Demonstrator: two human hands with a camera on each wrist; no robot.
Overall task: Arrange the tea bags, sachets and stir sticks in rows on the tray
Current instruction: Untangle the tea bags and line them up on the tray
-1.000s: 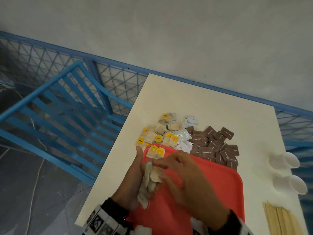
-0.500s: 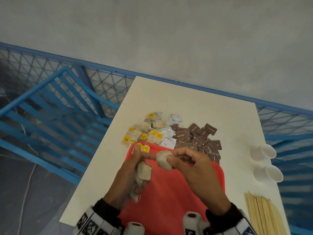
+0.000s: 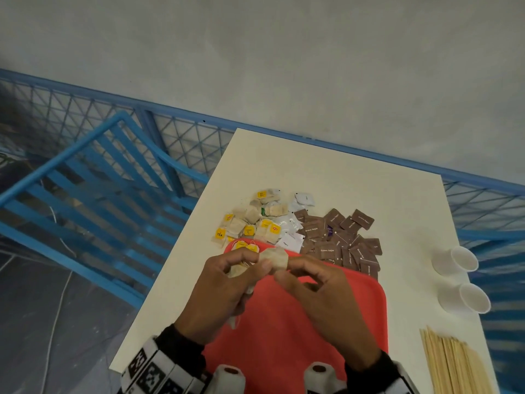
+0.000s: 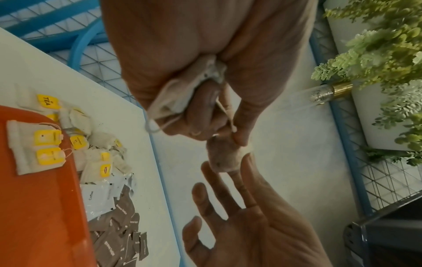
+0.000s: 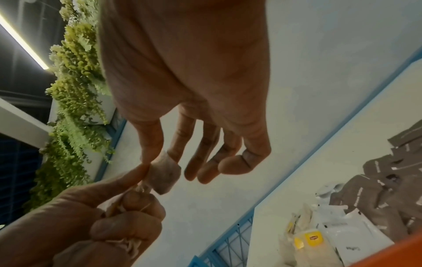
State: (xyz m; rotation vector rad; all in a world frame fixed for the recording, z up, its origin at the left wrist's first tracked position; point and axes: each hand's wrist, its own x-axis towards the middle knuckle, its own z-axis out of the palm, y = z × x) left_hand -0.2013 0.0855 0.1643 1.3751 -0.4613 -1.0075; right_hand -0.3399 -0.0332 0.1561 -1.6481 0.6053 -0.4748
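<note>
Over the far end of the red tray (image 3: 287, 336), my left hand (image 3: 250, 265) grips a bunch of tea bags (image 4: 182, 94) in its curled fingers. Its thumb and forefinger pinch their strings. My right hand (image 3: 287, 268) pinches a single tea bag (image 3: 274, 258) between thumb and forefinger, right against the left fingertips; its other fingers are loosely spread. That bag (image 5: 163, 176) hangs above the tray. Two tea bags with yellow tags (image 4: 36, 146) lie side by side on the tray's far left corner. The stir sticks (image 3: 451, 362) lie at the near right of the table.
Beyond the tray lie a heap of tea bags (image 3: 252, 220), white sachets (image 3: 292, 223) and brown sachets (image 3: 341, 237). Two white cups (image 3: 454, 260) lie on their sides at the right. A blue chair (image 3: 85, 194) and mesh fence stand left of the table (image 3: 312, 172).
My right hand has drawn one tea bag out of the bunch in my left hand. Both hands have moved up toward the tray's far edge.
</note>
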